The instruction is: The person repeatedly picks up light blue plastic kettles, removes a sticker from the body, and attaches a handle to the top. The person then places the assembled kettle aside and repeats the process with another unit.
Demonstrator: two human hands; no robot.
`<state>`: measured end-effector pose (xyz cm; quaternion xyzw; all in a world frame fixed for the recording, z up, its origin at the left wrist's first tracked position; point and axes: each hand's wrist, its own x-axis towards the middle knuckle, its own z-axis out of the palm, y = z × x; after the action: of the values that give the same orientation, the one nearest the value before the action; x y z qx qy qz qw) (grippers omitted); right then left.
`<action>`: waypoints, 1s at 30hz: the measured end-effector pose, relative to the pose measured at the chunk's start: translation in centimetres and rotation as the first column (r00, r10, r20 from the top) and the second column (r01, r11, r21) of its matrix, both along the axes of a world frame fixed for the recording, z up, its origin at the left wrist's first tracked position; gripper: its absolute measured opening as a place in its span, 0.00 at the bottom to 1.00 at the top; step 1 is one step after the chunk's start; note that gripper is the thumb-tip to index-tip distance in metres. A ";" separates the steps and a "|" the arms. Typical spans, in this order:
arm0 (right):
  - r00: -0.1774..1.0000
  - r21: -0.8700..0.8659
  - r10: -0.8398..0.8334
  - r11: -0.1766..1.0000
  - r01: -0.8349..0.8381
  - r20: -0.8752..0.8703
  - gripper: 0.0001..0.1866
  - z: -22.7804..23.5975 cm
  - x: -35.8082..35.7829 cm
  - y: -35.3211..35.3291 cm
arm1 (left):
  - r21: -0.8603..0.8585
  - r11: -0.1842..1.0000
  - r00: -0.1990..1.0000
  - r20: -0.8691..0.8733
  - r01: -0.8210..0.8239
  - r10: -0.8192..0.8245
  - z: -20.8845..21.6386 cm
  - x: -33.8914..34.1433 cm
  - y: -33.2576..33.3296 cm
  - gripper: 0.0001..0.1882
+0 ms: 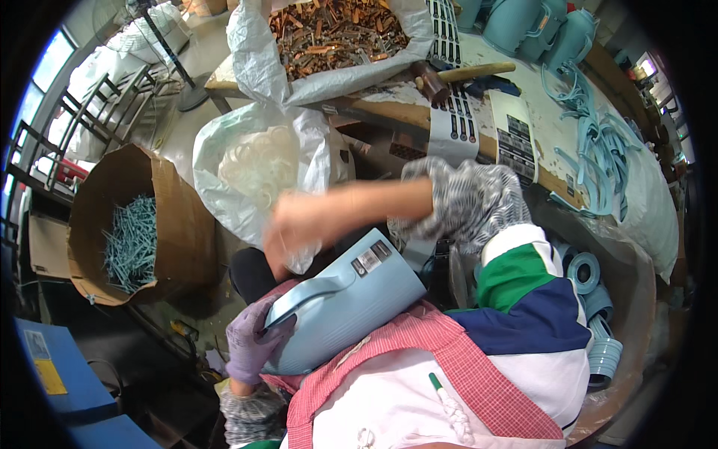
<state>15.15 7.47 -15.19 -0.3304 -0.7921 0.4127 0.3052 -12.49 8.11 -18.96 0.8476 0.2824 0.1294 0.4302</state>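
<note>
A light-blue plastic jug (351, 307) with a side handle and a black-and-white label lies tilted across my lap, on the red checked apron (479, 359). My left hand (253, 340), in a purple glove, grips it at the lower left end by the handle. Bare and smeared by motion, my right hand (295, 228) reaches across to the left, above the jug's handle. Its fingers are too blurred to show whether they hold anything. Just beyond it stands a white sack (217, 168) with translucent rings (262, 161) inside.
At left, a cardboard box (183, 217) contains thin blue strips (131, 243). The workbench (479, 56) ahead bears a sack of orange-brown small parts (336, 37), a mallet (434, 82), label sheets (516, 138), blue straps (598, 157) and blue jugs (516, 30). Blue round parts (602, 352) fill a bin at right.
</note>
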 end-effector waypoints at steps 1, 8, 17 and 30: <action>0.954 0.240 -0.299 0.925 0.296 -0.024 0.13 -1.3 3.9 3.5 | 0.002 0.998 0.997 0.035 -0.062 0.062 0.0 0.5 0.2 0.23; -0.116 0.712 -0.898 0.252 0.656 0.425 0.09 -1.6 25.3 15.0 | -0.327 0.937 0.989 0.030 -0.127 0.145 0.3 2.9 2.9 0.17; -0.004 0.804 -0.963 0.223 0.552 0.270 0.11 -0.5 24.0 14.2 | -0.760 0.650 0.996 -0.070 -0.015 -0.059 -3.0 7.0 6.1 0.21; 0.817 0.562 -0.469 0.796 0.226 0.335 0.12 -6.8 -3.3 -3.5 | -0.771 0.637 0.997 -0.055 -0.005 -0.059 -4.4 3.2 5.3 0.21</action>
<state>11.82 3.94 -22.02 -0.4718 -0.8427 0.0392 0.2565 -9.31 13.45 -23.35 0.5919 0.3139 -0.0415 0.7412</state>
